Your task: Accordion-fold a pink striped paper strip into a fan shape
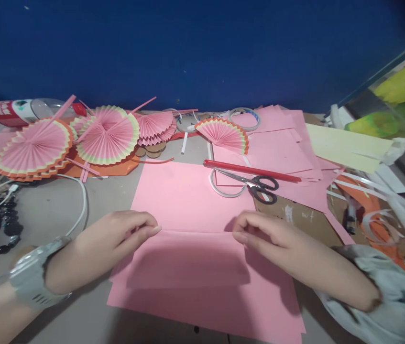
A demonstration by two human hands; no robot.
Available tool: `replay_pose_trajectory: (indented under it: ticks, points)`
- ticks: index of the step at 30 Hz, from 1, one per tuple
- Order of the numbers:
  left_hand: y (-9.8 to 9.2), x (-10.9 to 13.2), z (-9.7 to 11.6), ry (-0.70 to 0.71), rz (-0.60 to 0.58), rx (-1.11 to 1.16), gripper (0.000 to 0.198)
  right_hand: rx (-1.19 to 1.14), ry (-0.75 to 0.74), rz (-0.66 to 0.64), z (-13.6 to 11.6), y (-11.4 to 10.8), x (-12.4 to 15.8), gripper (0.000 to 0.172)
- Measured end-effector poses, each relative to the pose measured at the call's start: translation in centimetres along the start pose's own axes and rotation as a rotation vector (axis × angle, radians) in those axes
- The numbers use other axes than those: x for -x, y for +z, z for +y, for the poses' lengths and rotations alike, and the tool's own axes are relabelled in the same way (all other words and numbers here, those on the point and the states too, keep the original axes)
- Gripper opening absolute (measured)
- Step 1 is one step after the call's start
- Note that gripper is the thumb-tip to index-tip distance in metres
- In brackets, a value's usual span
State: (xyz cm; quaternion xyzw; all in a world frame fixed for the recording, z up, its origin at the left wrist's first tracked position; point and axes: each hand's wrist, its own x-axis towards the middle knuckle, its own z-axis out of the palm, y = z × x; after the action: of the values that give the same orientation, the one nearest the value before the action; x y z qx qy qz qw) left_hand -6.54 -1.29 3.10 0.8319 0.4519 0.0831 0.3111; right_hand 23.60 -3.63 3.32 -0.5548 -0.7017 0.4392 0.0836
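A pink paper sheet (195,260) lies in front of me, with a raised fold running across it. My left hand (126,234) pinches the left end of that fold between thumb and fingers. At the right end, my right hand (263,236) pinches the same fold, its fingers curled. More pink paper (188,191) lies beneath and behind the fold. Just beyond my right hand are scissors (256,184) with black handles, resting partly over a roll of tape (229,191). A long red stick (252,171) lies behind them.
Several pleated pink paper fans (109,136) lie at the back left, near a plastic bottle (19,112). A black bead bracelet (1,229) and white cable (83,205) are at left. Pink sheets (274,143) and a pale yellow sheet (345,145) lie at the back right, before a blue wall (202,52).
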Motion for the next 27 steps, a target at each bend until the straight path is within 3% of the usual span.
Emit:
replay_pose_trajectory:
  ticks: [1, 6, 12, 19, 23, 27]
  points:
    - [0.4, -0.4, -0.1, 0.001, -0.059, -0.018, 0.021, 0.076, -0.034, 0.029, 0.3, 0.2, -0.3, 0.022]
    - [2.3, -1.8, -0.8, 0.103, -0.062, -0.164, 0.025, 0.301, -0.169, 0.097, 0.5, 2.0, -1.9, 0.019]
    - [3.0, -2.4, -0.3, 0.121, -0.078, -0.205, 0.025, 0.351, -0.315, 0.044, -0.4, 3.8, -4.0, 0.021]
    - [3.8, -4.0, 1.2, 0.242, -0.121, -0.385, 0.034, 0.423, -0.414, 0.082, -0.1, 4.5, -4.9, 0.02]
    - [3.7, -4.3, 0.7, 0.261, -0.134, -0.339, 0.031, 0.376, -0.411, 0.088, 0.3, 4.3, -4.7, 0.018]
    - [3.3, -3.8, -0.3, 0.285, -0.068, -0.237, 0.023, 0.336, -0.423, 0.094, 0.6, 3.8, -4.4, 0.02]
